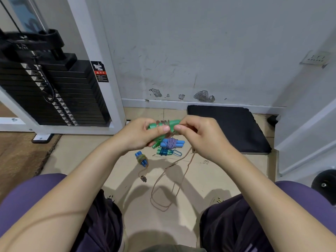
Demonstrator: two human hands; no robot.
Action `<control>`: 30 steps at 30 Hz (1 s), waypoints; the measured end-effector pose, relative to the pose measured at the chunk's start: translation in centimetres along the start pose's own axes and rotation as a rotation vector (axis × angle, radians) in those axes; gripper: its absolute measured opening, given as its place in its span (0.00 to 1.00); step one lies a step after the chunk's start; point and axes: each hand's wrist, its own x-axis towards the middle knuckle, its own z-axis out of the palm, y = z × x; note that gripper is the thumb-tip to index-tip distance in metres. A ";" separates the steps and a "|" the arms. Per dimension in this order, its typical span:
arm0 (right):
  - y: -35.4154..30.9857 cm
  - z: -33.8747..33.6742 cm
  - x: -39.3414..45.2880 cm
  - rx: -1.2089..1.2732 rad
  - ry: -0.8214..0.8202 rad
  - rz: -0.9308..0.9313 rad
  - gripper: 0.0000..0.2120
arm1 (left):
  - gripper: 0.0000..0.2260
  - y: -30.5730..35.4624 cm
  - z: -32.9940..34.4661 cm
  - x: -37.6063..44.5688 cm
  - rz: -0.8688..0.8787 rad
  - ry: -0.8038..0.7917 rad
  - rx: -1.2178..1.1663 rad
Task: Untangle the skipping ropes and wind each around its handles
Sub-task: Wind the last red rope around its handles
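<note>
My left hand (143, 132) grips a pair of green handles (172, 123) held side by side, with several turns of brown rope around them. My right hand (198, 135) pinches the brown rope (163, 179) right at the handles' right end. The rest of that rope hangs down and loops loosely on the floor between my knees. Three wound bundles lie on the floor below my hands: blue handles with purple-white rope (172, 143), teal-green handles with blue rope (165, 152), and blue handles with yellowish rope (141, 158).
A weight-stack machine with a white frame (101, 70) stands at the left. A black mat (232, 128) lies by the wall at the right. A dark round weight (325, 184) sits at the far right. My knees flank the floor tiles.
</note>
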 end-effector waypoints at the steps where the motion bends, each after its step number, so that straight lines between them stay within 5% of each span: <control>1: 0.2 -0.1 0.1 0.004 0.003 -0.022 0.08 | 0.18 0.1 -0.2 -0.1 -0.015 -0.102 -0.013; 6: 0.5 -0.2 0.3 0.143 0.016 -0.038 0.06 | 0.16 0.5 -0.9 -0.4 0.006 -0.362 -0.035; 13: 0.5 -0.4 0.2 0.450 -0.159 0.105 0.18 | 0.12 0.1 -0.5 -0.9 0.075 -0.529 -0.092; 18: 0.2 -0.3 0.1 0.474 -0.179 0.181 0.12 | 0.18 -0.3 -0.5 -0.9 0.141 -0.441 -0.120; 22: 0.3 -0.2 0.1 0.668 -0.240 0.256 0.12 | 0.10 -0.2 -0.1 -0.8 0.196 -0.317 -0.263; 30: 0.9 1.0 0.6 1.050 -0.193 0.284 0.15 | 0.09 0.2 1.3 -0.2 0.216 -0.088 -0.449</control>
